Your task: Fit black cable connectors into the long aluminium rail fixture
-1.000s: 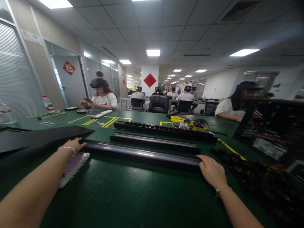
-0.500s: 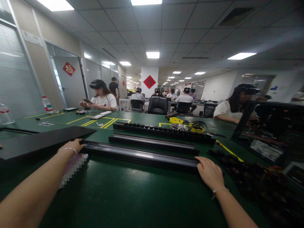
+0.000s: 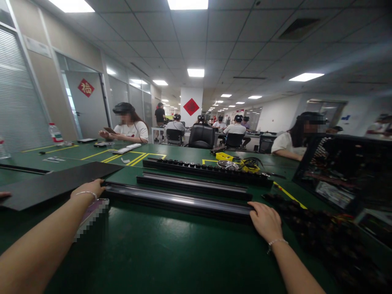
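A long black rail (image 3: 180,201) with a shiny grey strip along its top lies across the green table in front of me. My left hand (image 3: 89,190) is closed around its left end, fingers hidden partly behind it. At the opposite end, my right hand (image 3: 267,220) grips the rail with fingers curled over the edge. Just beyond lies a shorter similar rail (image 3: 196,185). Farther back sits a black strip (image 3: 202,168) carrying a row of small black parts. Under my left wrist is a blurred-out flat object (image 3: 92,216).
A dark flat panel (image 3: 61,183) lies left, another person's hand (image 3: 4,196) at its edge. Dark clustered parts (image 3: 321,232) and an open black case (image 3: 343,175) stand right. Yellow trays (image 3: 224,156), a metal bowl (image 3: 228,165) and a bottle (image 3: 55,134) are farther back.
The view has shifted slightly, and both hands keep their hold on the rail. At the left, the dark panel has moved a little and the other person's hand shows more.
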`<state>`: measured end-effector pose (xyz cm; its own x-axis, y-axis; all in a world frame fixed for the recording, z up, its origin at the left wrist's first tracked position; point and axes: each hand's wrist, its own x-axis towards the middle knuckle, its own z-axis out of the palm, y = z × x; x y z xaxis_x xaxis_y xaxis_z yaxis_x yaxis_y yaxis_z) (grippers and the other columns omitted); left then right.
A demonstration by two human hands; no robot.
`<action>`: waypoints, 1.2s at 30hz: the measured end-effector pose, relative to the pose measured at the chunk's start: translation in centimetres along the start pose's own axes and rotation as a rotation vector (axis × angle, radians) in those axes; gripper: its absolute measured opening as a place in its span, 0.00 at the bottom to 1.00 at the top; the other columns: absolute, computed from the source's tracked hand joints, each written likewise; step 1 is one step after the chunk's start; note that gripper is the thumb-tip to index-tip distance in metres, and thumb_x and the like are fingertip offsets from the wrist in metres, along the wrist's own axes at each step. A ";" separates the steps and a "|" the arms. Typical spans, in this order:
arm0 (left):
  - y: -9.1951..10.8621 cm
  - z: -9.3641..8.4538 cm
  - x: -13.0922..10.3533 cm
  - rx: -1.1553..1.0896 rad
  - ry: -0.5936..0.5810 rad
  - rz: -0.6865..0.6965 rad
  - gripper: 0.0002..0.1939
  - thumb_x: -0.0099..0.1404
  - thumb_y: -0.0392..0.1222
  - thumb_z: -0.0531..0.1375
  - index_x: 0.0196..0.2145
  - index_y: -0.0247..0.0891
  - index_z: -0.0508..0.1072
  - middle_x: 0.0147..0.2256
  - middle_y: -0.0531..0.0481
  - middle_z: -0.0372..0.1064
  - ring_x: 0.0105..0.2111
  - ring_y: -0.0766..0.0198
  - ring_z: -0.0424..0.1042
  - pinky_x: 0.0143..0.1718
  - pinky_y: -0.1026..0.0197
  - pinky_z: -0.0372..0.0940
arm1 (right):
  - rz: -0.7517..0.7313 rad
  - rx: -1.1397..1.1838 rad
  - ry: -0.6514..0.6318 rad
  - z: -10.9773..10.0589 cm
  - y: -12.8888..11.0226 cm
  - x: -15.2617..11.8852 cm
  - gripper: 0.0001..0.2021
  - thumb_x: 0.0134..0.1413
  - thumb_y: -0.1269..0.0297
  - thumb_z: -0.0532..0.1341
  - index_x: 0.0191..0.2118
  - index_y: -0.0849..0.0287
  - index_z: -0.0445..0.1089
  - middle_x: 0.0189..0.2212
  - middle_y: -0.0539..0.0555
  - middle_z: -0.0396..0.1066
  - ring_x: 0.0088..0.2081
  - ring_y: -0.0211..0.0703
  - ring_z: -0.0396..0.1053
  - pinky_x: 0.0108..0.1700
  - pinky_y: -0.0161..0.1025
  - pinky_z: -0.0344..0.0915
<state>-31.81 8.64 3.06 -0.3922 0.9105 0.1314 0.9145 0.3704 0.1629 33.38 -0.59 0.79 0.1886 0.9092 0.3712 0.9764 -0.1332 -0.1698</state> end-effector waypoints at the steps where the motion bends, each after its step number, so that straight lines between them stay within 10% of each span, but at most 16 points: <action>1: 0.1 0.0 0.0 0.017 -0.020 -0.015 0.27 0.58 0.50 0.55 0.51 0.33 0.67 0.44 0.35 0.72 0.42 0.46 0.71 0.41 0.54 0.61 | 0.005 0.001 -0.001 0.0 0.1 0.1 0.22 0.52 0.64 0.45 0.48 0.52 0.69 0.50 0.50 0.69 0.54 0.44 0.61 0.58 0.50 0.50; 36: 3.0 -1.6 -2.3 0.127 -0.117 -0.080 0.21 0.62 0.42 0.49 0.52 0.35 0.65 0.48 0.34 0.69 0.45 0.48 0.70 0.41 0.53 0.63 | 0.041 0.005 -0.054 -0.3 0.4 0.3 0.23 0.53 0.63 0.44 0.50 0.52 0.68 0.51 0.50 0.67 0.55 0.44 0.59 0.56 0.50 0.51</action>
<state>-28.29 7.32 4.79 -0.4563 0.8898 0.0071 0.8892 0.4557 0.0421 33.82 -0.48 1.07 0.2225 0.9231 0.3137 0.9674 -0.1691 -0.1885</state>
